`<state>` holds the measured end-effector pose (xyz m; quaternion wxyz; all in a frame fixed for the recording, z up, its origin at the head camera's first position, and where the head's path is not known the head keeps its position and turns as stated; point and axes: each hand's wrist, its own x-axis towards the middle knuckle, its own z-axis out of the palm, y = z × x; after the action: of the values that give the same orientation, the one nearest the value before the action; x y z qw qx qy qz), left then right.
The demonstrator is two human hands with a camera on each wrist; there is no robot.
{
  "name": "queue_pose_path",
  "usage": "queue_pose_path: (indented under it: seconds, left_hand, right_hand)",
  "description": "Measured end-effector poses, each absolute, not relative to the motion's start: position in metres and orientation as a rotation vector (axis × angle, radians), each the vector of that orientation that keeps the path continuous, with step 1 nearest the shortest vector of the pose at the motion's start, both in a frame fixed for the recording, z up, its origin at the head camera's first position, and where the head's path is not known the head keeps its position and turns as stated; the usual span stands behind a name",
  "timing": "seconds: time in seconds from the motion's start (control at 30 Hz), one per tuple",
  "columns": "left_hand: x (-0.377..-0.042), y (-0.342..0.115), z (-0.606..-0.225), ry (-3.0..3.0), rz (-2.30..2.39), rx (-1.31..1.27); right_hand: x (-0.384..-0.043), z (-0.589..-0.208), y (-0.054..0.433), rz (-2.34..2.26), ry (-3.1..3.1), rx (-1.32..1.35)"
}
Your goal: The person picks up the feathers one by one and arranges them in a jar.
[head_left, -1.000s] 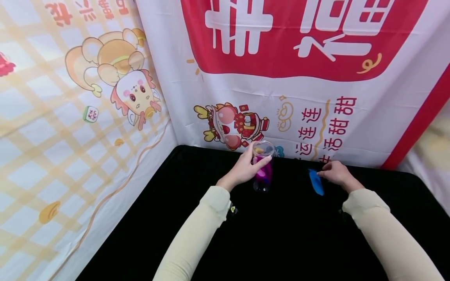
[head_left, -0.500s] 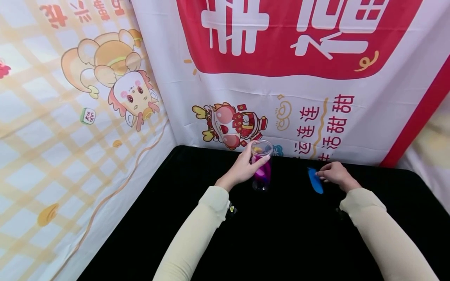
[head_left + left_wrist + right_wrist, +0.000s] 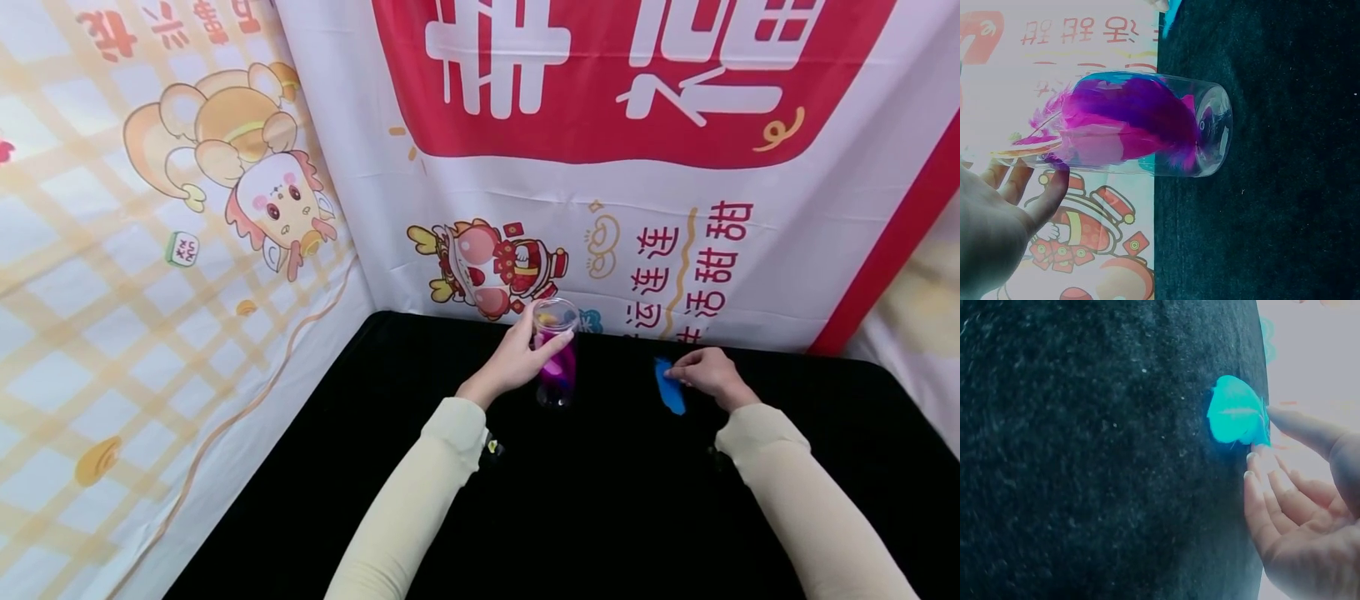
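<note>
My left hand (image 3: 516,358) grips a clear, see-through cup (image 3: 556,398) near its rim, fingers and thumb on either side. Purple and magenta feathers (image 3: 1132,122) fill most of it, with a bit of blue and an orange-yellow one by the mouth, as the left wrist view shows. To the right of the cup, my right hand (image 3: 708,372) pinches a bright blue feather (image 3: 670,392) between thumb and fingertips. In the right wrist view the blue feather (image 3: 1234,412) points away from the fingertips, over the black cloth.
A black cloth-covered table (image 3: 585,508) lies beneath both hands. Behind it hangs a white and red printed curtain (image 3: 480,183), close to the cup. A yellow-checked printed curtain (image 3: 82,350) stands along the left side.
My right hand has moved slightly left with the blue feather, toward the cup. The left hand keeps its grip on the cup. The head view has shifted a little.
</note>
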<state>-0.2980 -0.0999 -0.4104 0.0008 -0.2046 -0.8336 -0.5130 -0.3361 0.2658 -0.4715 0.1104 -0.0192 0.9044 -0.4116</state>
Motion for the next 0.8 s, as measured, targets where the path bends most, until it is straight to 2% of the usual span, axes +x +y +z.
queue_pose_path:
  seconds: [0.8]
  left_hand:
    - [-0.2977,-0.101,-0.4098,-2.623,-1.629,-0.648]
  right_hand:
    - [-0.3373,-0.4714,0.2568,-1.229,2.661,-0.022]
